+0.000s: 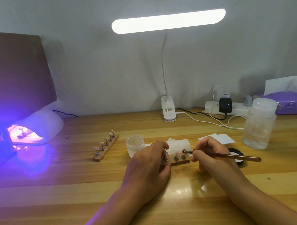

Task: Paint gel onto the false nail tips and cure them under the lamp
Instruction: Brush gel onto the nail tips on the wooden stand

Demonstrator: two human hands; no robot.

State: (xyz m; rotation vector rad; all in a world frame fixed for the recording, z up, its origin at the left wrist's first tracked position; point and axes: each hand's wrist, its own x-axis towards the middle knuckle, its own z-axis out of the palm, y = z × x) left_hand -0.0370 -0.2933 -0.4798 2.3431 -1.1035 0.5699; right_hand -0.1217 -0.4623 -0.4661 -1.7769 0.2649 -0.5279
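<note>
I make out pale, unclear contents in the small jar (135,145). The left hand (149,168) grips and half hides the nail stand (181,161); the right hand (211,158) pinches the brush (229,156).

A wooden holder strip (181,161) lay near the centre. Pink nail tips (177,154) stood on its metal stands, and the left hand (149,170) gripped its left end. The brown-handled brush (228,156), pinched in the right hand (210,156), reached the rightmost stand. A second strip (105,149) carrying five pink tips lay diagonally, farther left. The white curing lamp (42,123) glowed violet at far left, with a third strip (23,134) inside.
</note>
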